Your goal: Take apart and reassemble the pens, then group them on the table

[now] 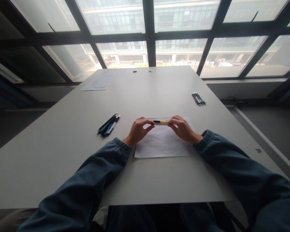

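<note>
Between my two hands, a yellow and black pen (160, 122) is held level over the far part of a white sheet of paper (163, 145). My left hand (139, 129) pinches its left end between thumb and fingers. At the other end, my right hand (182, 129) has a similar pinch. The fingertips hide both tips of the pen. Faint marks show on the paper, which lies flat on the white table (70, 138) under my hands.
Left of my left hand lies a loose pile of several pens (108, 125). A neat row of several pens (198, 99) sits to the right, farther back. More paper sheets (98, 81) lie at the far left, and large windows (181, 51) stand behind the table.
</note>
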{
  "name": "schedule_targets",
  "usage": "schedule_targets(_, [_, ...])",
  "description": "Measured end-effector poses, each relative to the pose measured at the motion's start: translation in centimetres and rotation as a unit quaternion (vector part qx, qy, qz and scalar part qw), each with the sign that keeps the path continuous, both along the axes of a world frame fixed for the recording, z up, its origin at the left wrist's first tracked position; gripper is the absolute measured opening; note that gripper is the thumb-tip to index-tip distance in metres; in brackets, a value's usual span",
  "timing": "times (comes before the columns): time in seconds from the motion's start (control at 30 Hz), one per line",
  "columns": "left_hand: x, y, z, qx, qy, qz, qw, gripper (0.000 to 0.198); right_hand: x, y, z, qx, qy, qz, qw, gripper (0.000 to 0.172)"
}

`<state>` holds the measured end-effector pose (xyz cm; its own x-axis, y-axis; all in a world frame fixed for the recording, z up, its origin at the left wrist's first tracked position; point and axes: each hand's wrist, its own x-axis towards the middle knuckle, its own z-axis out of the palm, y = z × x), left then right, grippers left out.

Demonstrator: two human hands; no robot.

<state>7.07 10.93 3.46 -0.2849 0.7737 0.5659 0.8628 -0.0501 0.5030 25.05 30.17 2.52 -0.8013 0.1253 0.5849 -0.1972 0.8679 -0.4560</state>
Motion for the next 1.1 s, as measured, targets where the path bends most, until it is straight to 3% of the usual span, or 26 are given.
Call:
schedule_targets(0.6, [0.18,0.15,-0.27,-0.023,0.048,-0.058,0.997,0.017,0.12,-0.45,0.39,0.034,0.009,0.046,0.998,0.018])
schedule_targets(1.0, [0.21,0.03,0.00,-0.045,0.073,-0.029,0.996,0.018,0.07,-0.68,0.46,0.030,0.006,0.061,0.998,0.020])
schedule_targets(1.1, [0.05,0.04,-0.07,-0.023,0.076,-0.006,0.997,0.018,-0.05,-0.36,0.38,-0.021,0.047,0.007,0.999,0.022])
